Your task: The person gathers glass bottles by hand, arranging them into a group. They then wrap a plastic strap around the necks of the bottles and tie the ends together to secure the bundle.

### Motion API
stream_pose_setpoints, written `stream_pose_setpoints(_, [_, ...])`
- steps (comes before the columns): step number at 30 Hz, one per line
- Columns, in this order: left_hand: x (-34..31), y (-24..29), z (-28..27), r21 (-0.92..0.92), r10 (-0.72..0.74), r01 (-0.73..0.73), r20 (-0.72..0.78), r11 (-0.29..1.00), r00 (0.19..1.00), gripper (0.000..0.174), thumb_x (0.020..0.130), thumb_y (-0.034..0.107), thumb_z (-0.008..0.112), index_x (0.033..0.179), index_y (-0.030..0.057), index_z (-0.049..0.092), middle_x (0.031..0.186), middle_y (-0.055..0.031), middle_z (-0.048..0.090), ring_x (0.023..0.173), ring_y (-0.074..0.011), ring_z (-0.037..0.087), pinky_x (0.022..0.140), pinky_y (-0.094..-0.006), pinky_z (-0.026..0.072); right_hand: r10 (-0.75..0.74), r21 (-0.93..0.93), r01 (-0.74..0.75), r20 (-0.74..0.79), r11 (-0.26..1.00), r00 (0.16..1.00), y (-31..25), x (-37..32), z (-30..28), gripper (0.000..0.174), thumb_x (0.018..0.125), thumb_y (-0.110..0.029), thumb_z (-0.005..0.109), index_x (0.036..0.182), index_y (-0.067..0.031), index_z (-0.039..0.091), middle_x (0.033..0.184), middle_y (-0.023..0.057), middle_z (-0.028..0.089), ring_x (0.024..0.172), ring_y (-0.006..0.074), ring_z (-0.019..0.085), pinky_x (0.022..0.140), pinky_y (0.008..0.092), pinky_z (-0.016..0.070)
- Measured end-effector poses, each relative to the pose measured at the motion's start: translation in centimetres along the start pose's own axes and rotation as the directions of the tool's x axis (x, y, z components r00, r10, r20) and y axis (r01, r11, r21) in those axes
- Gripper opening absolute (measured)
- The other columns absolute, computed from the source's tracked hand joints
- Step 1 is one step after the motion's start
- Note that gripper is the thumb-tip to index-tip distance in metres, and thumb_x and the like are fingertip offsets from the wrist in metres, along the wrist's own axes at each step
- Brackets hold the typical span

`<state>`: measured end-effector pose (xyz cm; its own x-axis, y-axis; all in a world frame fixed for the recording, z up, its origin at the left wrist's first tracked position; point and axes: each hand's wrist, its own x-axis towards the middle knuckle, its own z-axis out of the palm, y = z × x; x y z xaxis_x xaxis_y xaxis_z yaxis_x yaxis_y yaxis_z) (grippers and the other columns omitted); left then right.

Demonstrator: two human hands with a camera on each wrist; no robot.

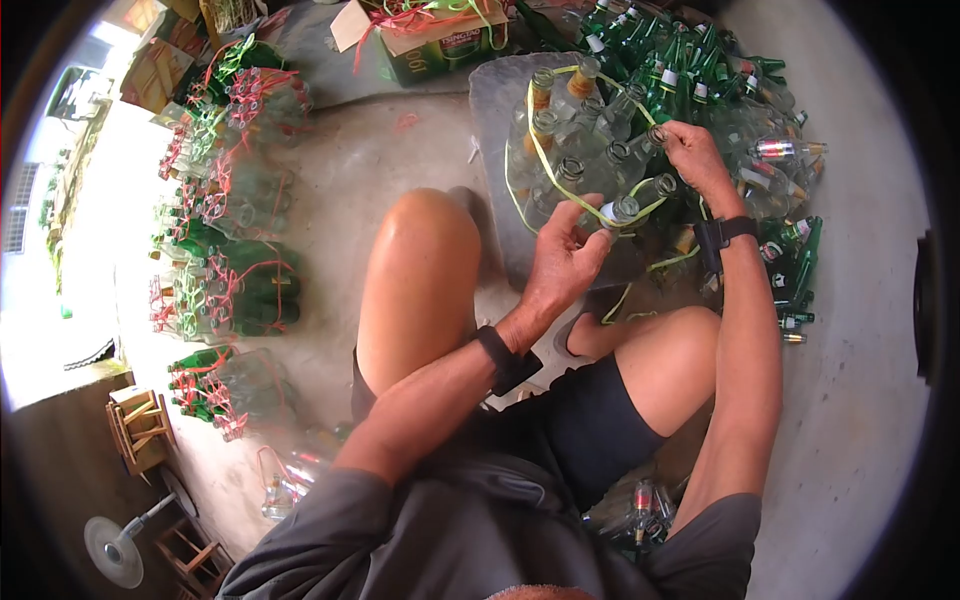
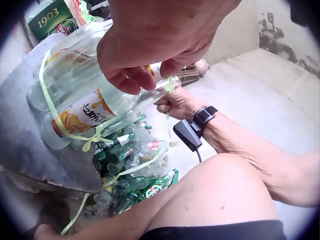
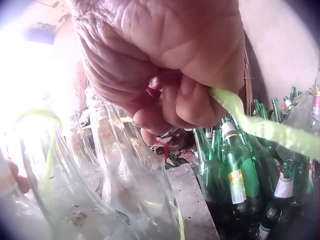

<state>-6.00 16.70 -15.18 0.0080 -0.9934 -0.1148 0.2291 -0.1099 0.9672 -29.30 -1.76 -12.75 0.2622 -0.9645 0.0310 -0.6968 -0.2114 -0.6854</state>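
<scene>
Clear, long-necked glass bottles [image 1: 592, 158] are standing at one o'clock on a grey stone slab [image 1: 490, 98], encircled by a yellow-green plastic strap [image 3: 272, 131]. Your right hand [image 1: 700, 160] is gripping the strap, likely for tensioning; your left hand [image 1: 562, 262] is pinching a white-labelled bottle neck [image 1: 620, 210], likely for steadiness.

Grey slab [image 1: 492, 112] bearing clustered clear bottles [image 1: 592, 132]; pale floor [image 1: 345, 155] under red-tied bottle bundles [image 1: 262, 190].

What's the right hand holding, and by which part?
The right hand grips the yellow-green strap beside a clear glass bottle; whether by its end, I can't tell.
</scene>
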Motion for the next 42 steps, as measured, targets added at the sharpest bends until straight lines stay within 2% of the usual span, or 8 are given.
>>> stream_pose_setpoints(6, [0.6, -0.8, 0.4, 0.165, 0.112, -0.118, 0.045, 0.979, 0.993, 0.053, 0.096, 0.02, 0.077, 0.14, -0.0009, 0.058, 0.087, -0.0056, 0.07, 0.075, -0.0088, 0.06, 0.065, -0.0269, 0.049, -0.031, -0.079, 0.023, -0.107, 0.997, 0.994, -1.8, -3.5, -0.1, 0.025, 0.103, -0.021, 0.061, 0.1, 0.002, 0.068, 0.07, 0.0062, 0.054, 0.068, 0.0137, 0.05, 0.067, 0.0344, 0.0453])
stream_pose_setpoints(8, [0.9, -1.7, 0.5, 0.196, 0.168, -0.173, 0.039, 0.965, 0.985, 0.051, 0.096, 0.021, 0.077, 0.138, -0.0016, 0.059, 0.09, -0.0055, 0.07, 0.075, -0.0092, 0.061, 0.065, -0.0277, 0.0494, 0.045, -0.135, -0.055, -0.072, 0.989, 0.996, -2.1, -4.5, -0.3, 0.025, 0.103, -0.022, 0.06, 0.099, 0.0015, 0.068, 0.073, 0.0107, 0.059, 0.068, 0.0192, 0.053, 0.069, 0.0359, 0.0469])
stream_pose_setpoints(10, [1.2, -1.7, 0.8, 0.223, 0.229, -0.231, 0.033, 0.947, 0.973, 0.05, 0.096, 0.021, 0.077, 0.137, -0.0023, 0.059, 0.093, -0.0054, 0.07, 0.076, -0.0097, 0.061, 0.065, -0.0285, 0.0497, -0.038, -0.165, 0.021, -0.102, 0.986, 0.994, -2.8, -5.5, -0.1, 0.025, 0.1, -0.025, 0.062, 0.093, -0.0008, 0.062, 0.079, 0.0237, 0.059, 0.076, 0.0451, 0.059, 0.07, 0.0472, 0.0473])
stream_pose_setpoints(15, [0.5, -0.3, 0.6, 0.375, 0.299, -0.28, 0.008, 0.884, 0.954, 0.037, 0.092, 0.012, 0.076, 0.125, 0.0034, 0.063, 0.103, -0.0133, 0.066, 0.065, -0.0212, 0.065, 0.062, -0.0367, 0.0523, -0.115, -0.228, 0.087, -0.113, 0.97, 0.987, -3.7, -7.2, 0.2, 0.021, 0.101, -0.02, 0.061, 0.092, -0.0011, 0.058, 0.083, 0.0264, 0.06, 0.085, 0.0519, 0.056, 0.069, 0.0527, 0.0462])
stream_pose_setpoints(26, [0.5, -1.0, 0.7, 0.387, 0.319, -0.298, 0.01, 0.872, 0.948, 0.037, 0.094, 0.011, 0.074, 0.127, 0.0043, 0.06, 0.105, -0.0148, 0.064, 0.066, -0.0243, 0.066, 0.064, -0.0391, 0.053, -0.127, -0.097, 0.118, -0.095, 0.988, 0.987, -4.1, -8.5, 0.1, 0.019, 0.103, -0.018, 0.059, 0.111, -0.0035, 0.068, 0.084, 0.0256, 0.066, 0.081, 0.0468, 0.066, 0.07, 0.0493, 0.0505])
stream_pose_setpoints(29, [0.6, -0.9, 0.6, 0.4, 0.335, -0.313, 0.017, 0.861, 0.942, 0.036, 0.093, 0.011, 0.074, 0.126, 0.0036, 0.06, 0.105, -0.0151, 0.063, 0.066, -0.0248, 0.066, 0.064, -0.0394, 0.0527, -0.12, -0.024, 0.119, -0.059, 0.993, 0.991, -3.3, -8.6, -0.1, 0.025, 0.1, -0.013, 0.059, 0.121, -0.0024, 0.067, 0.081, 0.0244, 0.067, 0.073, 0.0397, 0.068, 0.069, 0.0447, 0.0519])
stream_pose_setpoints(31, [0.6, -0.8, 0.5, 0.412, 0.338, -0.318, 0.025, 0.854, 0.941, 0.036, 0.093, 0.011, 0.074, 0.126, 0.0032, 0.061, 0.104, -0.0154, 0.063, 0.065, -0.0249, 0.065, 0.064, -0.0395, 0.0525, -0.126, -0.061, 0.126, 0.004, 0.99, 0.992, -3.1, -8.8, -0.1, 0.03, 0.098, -0.004, 0.057, 0.127, 0.0002, 0.065, 0.083, 0.0084, 0.065, 0.073, 0.0155, 0.058, 0.071, 0.0336, 0.0501])
stream_pose_setpoints(42, [0.6, -0.5, 0.5, 0.419, 0.337, -0.32, 0.036, 0.85, 0.941, 0.037, 0.093, 0.01, 0.074, 0.126, 0.0015, 0.061, 0.105, -0.016, 0.064, 0.064, -0.0246, 0.064, 0.062, -0.0382, 0.0519, 0.048, -0.192, -0.017, 0.158, 0.981, 0.986, -5.3, -9.4, -0.7, 0.046, 0.088, -0.013, 0.079, 0.128, -0.0011, 0.061, 0.076, 0.0143, 0.063, 0.074, 0.0227, 0.065, 0.069, 0.0391, 0.0518])
